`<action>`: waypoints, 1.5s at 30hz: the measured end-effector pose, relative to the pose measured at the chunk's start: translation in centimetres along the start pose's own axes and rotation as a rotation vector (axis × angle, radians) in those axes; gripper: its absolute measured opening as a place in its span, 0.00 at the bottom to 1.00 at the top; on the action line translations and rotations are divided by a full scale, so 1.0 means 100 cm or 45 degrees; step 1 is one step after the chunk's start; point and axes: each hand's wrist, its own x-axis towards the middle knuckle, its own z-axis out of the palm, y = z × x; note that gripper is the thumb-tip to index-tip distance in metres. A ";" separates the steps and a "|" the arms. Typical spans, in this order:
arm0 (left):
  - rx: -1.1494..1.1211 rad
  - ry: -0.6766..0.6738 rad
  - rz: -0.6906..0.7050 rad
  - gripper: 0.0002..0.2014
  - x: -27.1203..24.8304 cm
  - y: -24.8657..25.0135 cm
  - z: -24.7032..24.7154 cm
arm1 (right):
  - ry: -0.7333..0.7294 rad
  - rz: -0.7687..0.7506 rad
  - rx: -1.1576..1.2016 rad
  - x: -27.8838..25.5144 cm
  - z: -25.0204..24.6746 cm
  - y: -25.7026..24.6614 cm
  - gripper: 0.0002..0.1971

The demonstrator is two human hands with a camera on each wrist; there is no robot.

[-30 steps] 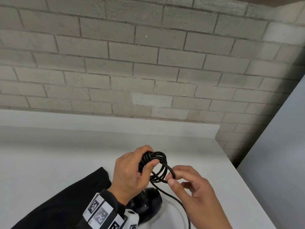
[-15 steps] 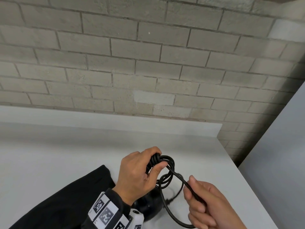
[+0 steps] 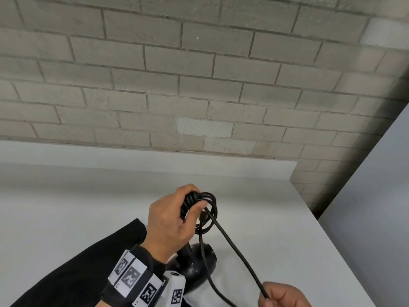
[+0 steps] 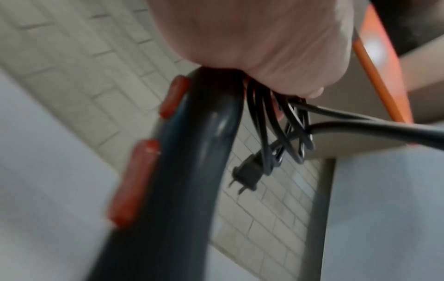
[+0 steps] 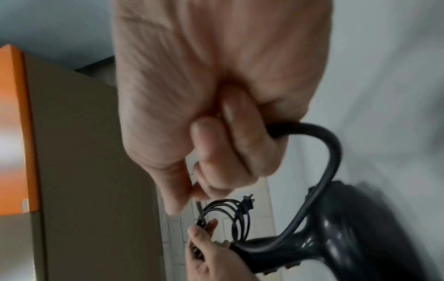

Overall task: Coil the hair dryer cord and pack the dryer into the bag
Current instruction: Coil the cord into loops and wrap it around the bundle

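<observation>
My left hand (image 3: 194,202) grips a bundle of black cord loops (image 3: 210,209) above the white table (image 3: 66,207). The black hair dryer (image 3: 197,262) sits under that hand. In the left wrist view its handle (image 4: 187,171) with red switches runs out from under my palm, beside the loops (image 4: 276,123) and the dangling plug (image 4: 247,176). One cord strand (image 3: 234,247) stretches straight from the bundle down to my right hand (image 3: 269,296), which pinches it at the bottom edge. The right wrist view shows those fingers (image 5: 228,152) curled round the cord (image 5: 326,161), with the dryer (image 5: 336,237) beyond.
Black fabric (image 3: 77,269) lies on the table left of my forearm; I cannot tell whether it is the bag. A brick wall (image 3: 199,85) rises behind the table. A grey panel (image 3: 376,207) stands at the right. An orange-edged brown box (image 5: 14,133) shows in the wrist views.
My right hand has pulled a cord strand away from the bundle, down and to the right, so it now runs taut. The left hand keeps holding the loops in place.
</observation>
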 end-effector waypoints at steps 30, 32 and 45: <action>0.107 -0.040 0.037 0.10 -0.002 0.017 0.003 | 0.631 -0.621 -1.098 0.046 0.081 0.013 0.19; 0.103 -0.050 0.036 0.11 -0.003 0.019 0.003 | 0.621 -0.409 -1.113 0.056 0.089 0.019 0.26; 0.026 -0.044 -0.034 0.11 -0.004 0.011 0.001 | 0.428 -0.576 -1.231 0.021 0.030 0.021 0.13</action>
